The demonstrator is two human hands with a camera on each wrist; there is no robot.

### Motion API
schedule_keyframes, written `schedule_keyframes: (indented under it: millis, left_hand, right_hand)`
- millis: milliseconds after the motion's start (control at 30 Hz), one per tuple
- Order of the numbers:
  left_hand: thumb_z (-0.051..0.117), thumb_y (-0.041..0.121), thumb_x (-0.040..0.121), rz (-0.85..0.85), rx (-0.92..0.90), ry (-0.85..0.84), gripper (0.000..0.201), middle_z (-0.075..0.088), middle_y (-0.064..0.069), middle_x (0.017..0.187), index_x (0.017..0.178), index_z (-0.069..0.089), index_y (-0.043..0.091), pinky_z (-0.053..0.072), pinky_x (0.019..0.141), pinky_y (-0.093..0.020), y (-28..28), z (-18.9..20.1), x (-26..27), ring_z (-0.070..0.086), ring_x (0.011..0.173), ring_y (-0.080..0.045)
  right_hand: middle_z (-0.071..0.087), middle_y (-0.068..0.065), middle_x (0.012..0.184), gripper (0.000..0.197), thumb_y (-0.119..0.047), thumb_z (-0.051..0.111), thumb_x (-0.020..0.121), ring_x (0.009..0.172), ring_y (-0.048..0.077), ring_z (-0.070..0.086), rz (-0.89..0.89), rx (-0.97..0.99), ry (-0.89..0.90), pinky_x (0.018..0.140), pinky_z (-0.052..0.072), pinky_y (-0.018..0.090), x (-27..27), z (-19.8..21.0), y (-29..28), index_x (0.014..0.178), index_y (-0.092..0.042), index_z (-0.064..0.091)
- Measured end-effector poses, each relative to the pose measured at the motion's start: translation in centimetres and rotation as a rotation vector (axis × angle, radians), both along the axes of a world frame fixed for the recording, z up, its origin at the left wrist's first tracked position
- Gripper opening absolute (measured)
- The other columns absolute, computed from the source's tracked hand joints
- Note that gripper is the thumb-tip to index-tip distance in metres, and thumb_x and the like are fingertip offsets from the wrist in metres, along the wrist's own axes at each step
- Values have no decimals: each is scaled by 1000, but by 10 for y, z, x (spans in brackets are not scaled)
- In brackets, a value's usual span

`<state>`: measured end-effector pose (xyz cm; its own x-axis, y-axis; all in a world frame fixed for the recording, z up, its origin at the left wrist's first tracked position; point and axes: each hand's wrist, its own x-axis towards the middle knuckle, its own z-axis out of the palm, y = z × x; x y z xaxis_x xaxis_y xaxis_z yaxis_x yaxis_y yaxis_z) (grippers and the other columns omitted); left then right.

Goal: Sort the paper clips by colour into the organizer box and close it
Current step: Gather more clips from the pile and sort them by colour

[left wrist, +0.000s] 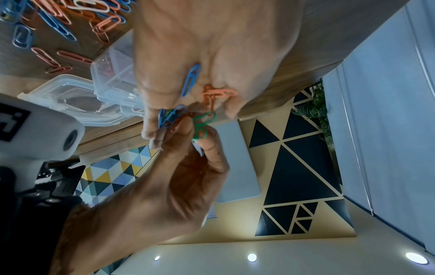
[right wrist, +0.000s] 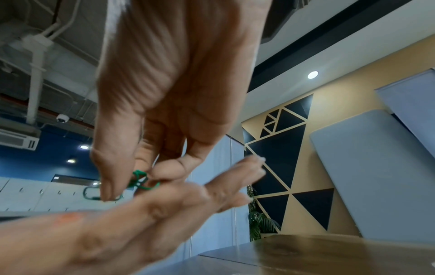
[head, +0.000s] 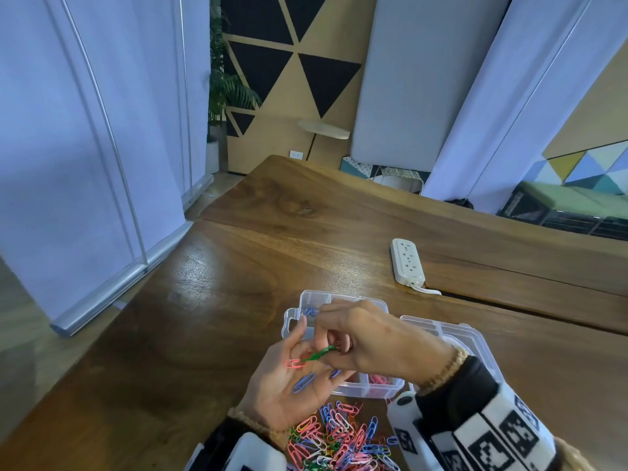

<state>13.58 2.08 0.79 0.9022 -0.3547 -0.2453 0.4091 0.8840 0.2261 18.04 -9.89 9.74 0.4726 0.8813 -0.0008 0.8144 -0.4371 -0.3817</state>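
L hand (head: 289,385) is palm-up over the dark wooden table (head: 210,300), fingers (head: 299,334) mostly straight and relaxed, w/ loose clips lying on it: a blue paper clip (head: 303,382) on the palm, a pink paper clip (head: 295,363) near the thumb side, another blue one partly hidden nr the fingertips. R hand (head: 373,338) is above it, thumb + forefinger curled and pinching a small tangle of green paper clips (head: 321,352); in the left wrist view the green ones (left wrist: 202,124) look hooked together, and whether they are also linked to the pink clip can't be told. Both hands sit over the clear plastic organizer box w/ dividers (head: 367,389), which is open, its clear lid (head: 452,334) laid out to the right. Some blue clips (head: 309,311) in the far-left compartment, pinkish/red clips (head: 379,379) in a near compartment; other compartments hidden by the hands. Mixed pile of pink, blue, green and white paper clips (head: 339,440) lies on the table just in front of the box, nearest the person. White power strip (head: 407,262) farther back on the table, well apart from the box. Marker-patterned wrist camera units on both forearms; beaded bracelet on R wrist (head: 445,368).
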Motion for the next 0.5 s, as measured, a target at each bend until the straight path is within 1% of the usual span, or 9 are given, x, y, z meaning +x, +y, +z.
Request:
schedule_keyframes:
  millis: [67,100,167,233,300,333,367,433,500]
  left_hand:
    - [43,28,94,1,8,-13,45,68,-25,98,84,69,-8,58,75,-51,2,0,0,70,87,-34]
    - [45,25,91,2,-3,-9,39,67,-25,101,88,68,-7,55,79,-53,3,0,0,70,89,-34]
    - [48,21,88,11,-31,16,33,61,-25,121,108,60,-3,49,87,-57,4,-2,2,65,105,-36]
    - [46,19,90,23,-52,28,38,53,-24,135,122,54,1,48,87,-60,4,-4,4,55,120,-38]
    - [42,20,91,7,-30,10,42,56,-29,128,117,61,-8,49,85,-60,5,-1,3,55,117,-43]
    - [40,22,93,-14,-19,0,46,57,-32,125,112,63,-12,48,87,-59,6,1,2,55,115,-45]
    - [37,24,95,-45,-19,-18,50,55,-33,127,113,62,-15,46,92,-56,7,3,1,55,116,-46]
    - [31,25,97,-58,-4,-32,54,51,-33,132,121,54,-18,43,98,-51,11,2,1,53,120,-43]
    - [30,24,97,-40,39,-35,53,51,-32,132,121,53,-17,44,98,-48,14,-2,3,53,121,-42]
  right_hand:
    - [46,-15,67,9,-6,66,78,64,-12,48,-38,26,50,64,37,5,-1,3,-3,86,-8,60]
    - [49,-16,64,10,-6,67,78,63,-9,50,-52,32,72,63,40,8,-2,5,-4,85,-9,60]
    - [56,-11,65,11,-8,69,77,62,-1,54,-80,45,104,63,45,13,-2,8,-5,83,-11,61]
    - [60,-9,68,10,-9,71,77,60,1,54,-118,94,144,60,44,14,-3,11,-6,81,-11,61]
    - [64,-2,72,12,-11,72,77,60,4,56,-175,202,190,60,48,19,1,13,-7,77,-14,60]
    - [66,2,75,15,-11,73,76,62,9,58,-223,264,201,61,51,25,5,14,-8,74,-16,59]
    - [66,5,76,19,-10,73,76,63,14,58,-283,322,203,63,51,30,11,14,-10,72,-20,57]
    - [65,4,71,25,-7,75,73,63,14,56,-423,391,173,65,50,33,33,10,-15,67,-22,54]
    - [62,-1,66,28,-5,75,70,62,12,56,-552,345,136,69,50,33,58,5,-17,64,-21,53]
